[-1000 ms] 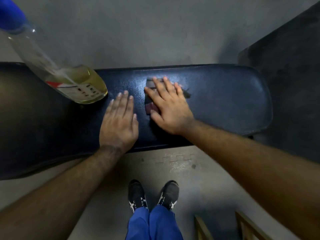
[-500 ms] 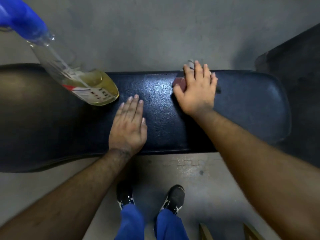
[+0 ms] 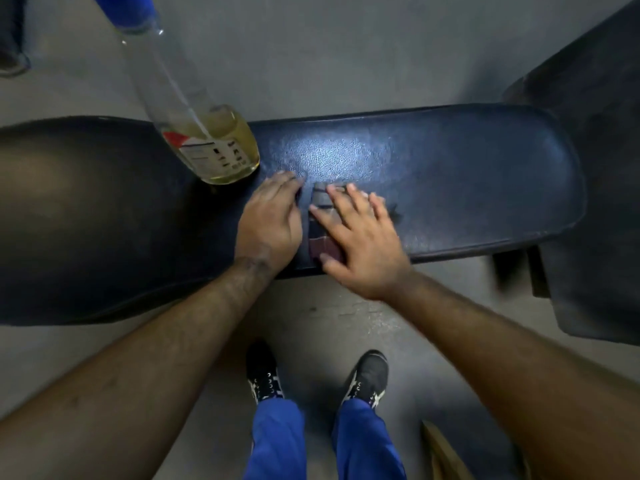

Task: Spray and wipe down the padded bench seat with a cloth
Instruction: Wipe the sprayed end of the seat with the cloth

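Flat, both palms: right hand (image 3: 360, 237) presses a dark folded cloth (image 3: 320, 233) at the glossy bench seat (image 3: 467, 188) front edge, left hand (image 3: 268, 216) just beside, bare pad rightward.

Glossy grained dark vinyl bench seat (image 3: 450, 174), clear plastic spray bottle (image 3: 194, 133), matt concrete floor (image 3: 346, 46)

Bottle label (image 3: 211, 155): print too blurred.

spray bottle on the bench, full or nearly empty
Nearly empty. The spray bottle stands on the bench seat with yellowish liquid only in its bottom part; the clear body above it shows none.
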`<state>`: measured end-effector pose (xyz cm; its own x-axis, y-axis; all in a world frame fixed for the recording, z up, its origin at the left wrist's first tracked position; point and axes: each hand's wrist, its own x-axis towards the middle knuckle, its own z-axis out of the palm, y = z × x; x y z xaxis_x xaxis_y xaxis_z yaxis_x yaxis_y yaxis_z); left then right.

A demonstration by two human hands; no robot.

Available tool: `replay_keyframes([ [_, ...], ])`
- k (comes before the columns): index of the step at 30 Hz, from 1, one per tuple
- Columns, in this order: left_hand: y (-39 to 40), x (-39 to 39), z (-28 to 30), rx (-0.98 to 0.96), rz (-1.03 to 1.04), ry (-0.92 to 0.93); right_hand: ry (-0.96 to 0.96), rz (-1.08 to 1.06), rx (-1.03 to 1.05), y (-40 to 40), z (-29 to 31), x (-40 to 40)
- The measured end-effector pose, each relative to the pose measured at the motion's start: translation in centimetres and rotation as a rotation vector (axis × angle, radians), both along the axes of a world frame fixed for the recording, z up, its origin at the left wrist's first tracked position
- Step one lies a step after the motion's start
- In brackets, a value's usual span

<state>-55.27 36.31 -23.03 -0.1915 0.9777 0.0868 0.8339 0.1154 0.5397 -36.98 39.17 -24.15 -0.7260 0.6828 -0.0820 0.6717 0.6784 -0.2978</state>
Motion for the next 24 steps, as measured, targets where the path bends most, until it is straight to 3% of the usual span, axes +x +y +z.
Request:
replay_keyframes([
  [2,-1.5,-0.9,1.2,0.061,0.039,-0.03,-0.022,-0.087,0.029,1.9,-0.4,1.6],
  [5,-3.6,-2.5,2.3,0.119,0.052,-0.031,-0.075,-0.675,0.014,0.8,-0.5,-1.5],
  [6,-4.0,-2.9,2.6,0.127,0.071,-0.04,-0.097,-0.691,0.017,-1.4,-0.4,-3.8],
  [10,-4.7,-4.5,3.0,0.107,0.121,-0.031,-0.02,-0.1,0.077,-5.5,-0.6,-5.2],
  [11,-5.0,-5.0,3.0,0.096,0.117,-0.012,-0.031,-0.077,0.107,-4.2,-0.8,-4.6],
  [15,-5.8,-6.7,3.4,0.093,0.209,-0.024,-0.063,-0.721,0.004,-2.1,-0.5,-8.3],
  [16,-5.8,-7.0,3.7,0.1,0.25,-0.041,-0.055,-0.69,0.0,-3.4,0.0,-10.0],
  [19,-5.4,-7.7,4.6,0.132,0.324,-0.063,-0.02,-0.192,-0.002,-4.5,0.0,-8.7],
  [20,-5.1,-7.9,4.7,0.148,0.342,-0.078,-0.022,-0.119,0.012,-3.1,0.0,-7.4],
  [21,-4.8,-8.2,4.8,0.16,0.364,-0.103,-0.027,-0.159,0.025,-1.5,0.0,-6.8],
  [24,-3.6,-8.9,4.7,0.156,0.426,-0.211,-0.049,-0.623,-0.055,0.8,0.0,-9.2],
])
